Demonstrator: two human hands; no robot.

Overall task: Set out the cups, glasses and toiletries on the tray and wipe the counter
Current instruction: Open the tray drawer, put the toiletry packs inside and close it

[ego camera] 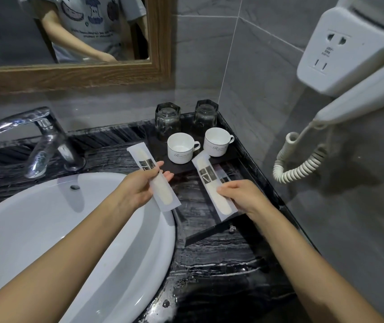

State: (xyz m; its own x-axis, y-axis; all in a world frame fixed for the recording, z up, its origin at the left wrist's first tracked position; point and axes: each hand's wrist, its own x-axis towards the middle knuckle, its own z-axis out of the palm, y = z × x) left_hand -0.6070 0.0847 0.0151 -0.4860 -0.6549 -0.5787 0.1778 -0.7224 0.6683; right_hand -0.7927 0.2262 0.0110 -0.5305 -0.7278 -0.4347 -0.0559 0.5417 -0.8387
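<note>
A black tray (pixel 212 230) lies on the dark marble counter (pixel 221 271) at the right of the basin. At the tray's back stand two upturned glasses (pixel 167 118) (pixel 206 115), and in front of them two white cups (pixel 181 148) (pixel 218 141). My left hand (pixel 139 185) holds a long white toiletry packet (pixel 160 190) above the basin's edge. My right hand (pixel 240 194) holds a second white packet (pixel 214 194) over the tray, with another packet (pixel 223 174) lying partly under it.
A white basin (pixel 58 229) fills the left, with a chrome tap (pixel 41 138) behind it. A wood-framed mirror (pixel 160 43) hangs above. On the right wall a white hair dryer (pixel 354 50) hangs with its coiled cord (pixel 300 164) close to the tray.
</note>
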